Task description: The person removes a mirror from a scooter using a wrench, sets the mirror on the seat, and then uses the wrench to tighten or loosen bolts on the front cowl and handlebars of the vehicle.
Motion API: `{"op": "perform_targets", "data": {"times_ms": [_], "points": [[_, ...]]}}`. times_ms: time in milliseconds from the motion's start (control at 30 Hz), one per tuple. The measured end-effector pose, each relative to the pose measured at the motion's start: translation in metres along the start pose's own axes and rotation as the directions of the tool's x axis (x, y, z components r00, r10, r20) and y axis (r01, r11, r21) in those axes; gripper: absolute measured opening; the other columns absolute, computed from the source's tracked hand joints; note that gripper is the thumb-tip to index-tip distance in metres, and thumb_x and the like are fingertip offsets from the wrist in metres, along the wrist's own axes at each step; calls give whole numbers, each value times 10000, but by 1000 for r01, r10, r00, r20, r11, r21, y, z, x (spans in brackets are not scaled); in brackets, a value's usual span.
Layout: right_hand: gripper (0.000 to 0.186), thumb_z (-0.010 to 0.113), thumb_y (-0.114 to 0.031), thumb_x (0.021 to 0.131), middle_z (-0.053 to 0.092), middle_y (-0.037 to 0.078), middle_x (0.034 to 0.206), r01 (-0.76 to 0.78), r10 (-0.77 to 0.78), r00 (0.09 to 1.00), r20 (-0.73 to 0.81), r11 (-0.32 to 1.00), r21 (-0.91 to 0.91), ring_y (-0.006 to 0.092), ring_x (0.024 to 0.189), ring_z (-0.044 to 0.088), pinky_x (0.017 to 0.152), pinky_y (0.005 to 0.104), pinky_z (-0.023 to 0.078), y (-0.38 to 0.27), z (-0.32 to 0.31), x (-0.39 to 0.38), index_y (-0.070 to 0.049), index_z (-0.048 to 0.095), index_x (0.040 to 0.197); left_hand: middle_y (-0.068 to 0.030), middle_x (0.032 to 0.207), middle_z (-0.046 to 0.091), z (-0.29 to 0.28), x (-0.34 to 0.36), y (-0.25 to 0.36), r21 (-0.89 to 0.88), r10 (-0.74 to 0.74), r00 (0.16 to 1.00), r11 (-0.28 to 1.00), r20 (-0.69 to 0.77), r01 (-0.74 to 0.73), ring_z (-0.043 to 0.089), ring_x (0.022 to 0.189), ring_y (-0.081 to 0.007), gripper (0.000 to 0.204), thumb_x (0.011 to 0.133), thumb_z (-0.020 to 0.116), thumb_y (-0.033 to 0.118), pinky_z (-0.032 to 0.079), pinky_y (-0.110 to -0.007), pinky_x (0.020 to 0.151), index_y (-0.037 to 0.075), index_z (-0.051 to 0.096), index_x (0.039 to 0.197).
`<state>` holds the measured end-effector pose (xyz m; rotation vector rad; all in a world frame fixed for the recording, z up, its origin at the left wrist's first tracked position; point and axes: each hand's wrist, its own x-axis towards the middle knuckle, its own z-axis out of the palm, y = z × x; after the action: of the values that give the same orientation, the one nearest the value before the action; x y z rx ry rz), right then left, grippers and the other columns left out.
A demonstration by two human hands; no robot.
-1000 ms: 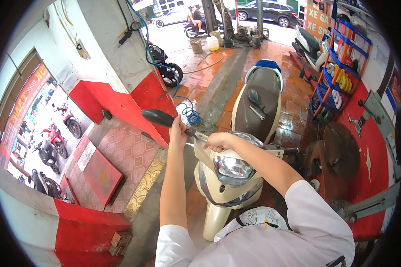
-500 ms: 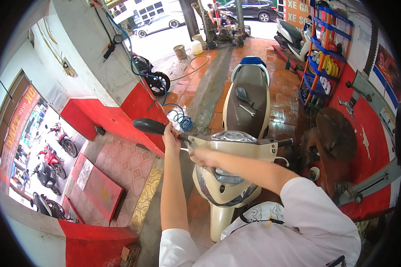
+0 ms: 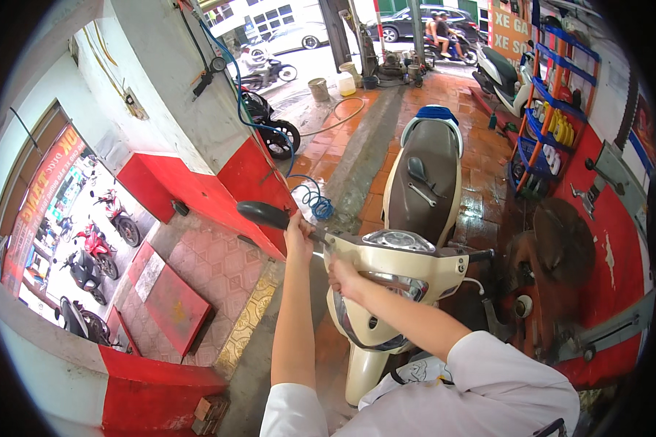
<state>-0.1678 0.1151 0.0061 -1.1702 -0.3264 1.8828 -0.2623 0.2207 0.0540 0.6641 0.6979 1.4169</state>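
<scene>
1. At mirror stem (image 3: 318,237), person's left of scooter (image 3: 386,256): curled round with left hand (image 3: 297,236).
2. Lower, by scooter's front: blurred right hand (image 3: 344,280); cannot tell whether pinching anything.
3. Outward, past left hand: black mirror head (image 3: 264,215). Likely light, stiff, slick, breakable; better held by stem.
4. Farther, on seat (image 3: 430,140): loose mirror (image 3: 417,169), wrench (image 3: 422,194).

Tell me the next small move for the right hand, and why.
I'd probably raise the right hand to the base of the mirror stem: the left hand grips beside the black mirror, apparently steadying it, while the right sits lower, near the cream scooter's headlight. Whether the right hand holds a tool is unclear.
</scene>
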Motion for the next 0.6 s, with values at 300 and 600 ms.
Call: {"op": "perform_targets", "data": {"times_ms": [300,600], "points": [[404,480,-472,976,480,36,645,-16,-42,990,136,918,397,168,540,444,519,340,343,110,102,-6,-117,515,785,78,569,277,-20,-19,2,-10,36,999,999,15,-36,281,522,-81,378,984,603,220,385,-291,666,187,407,662],[414,590,-412,931,679,120,795,303,306,779,547,580,-756,227,712,635,671,387,510,198,-23,-6,-17,713,952,81,582,295,9,-19,-9,-6,94,995,996,-37,-94,319,536,-75,346,976,626,264,402,-299,632,187,436,697]]}}
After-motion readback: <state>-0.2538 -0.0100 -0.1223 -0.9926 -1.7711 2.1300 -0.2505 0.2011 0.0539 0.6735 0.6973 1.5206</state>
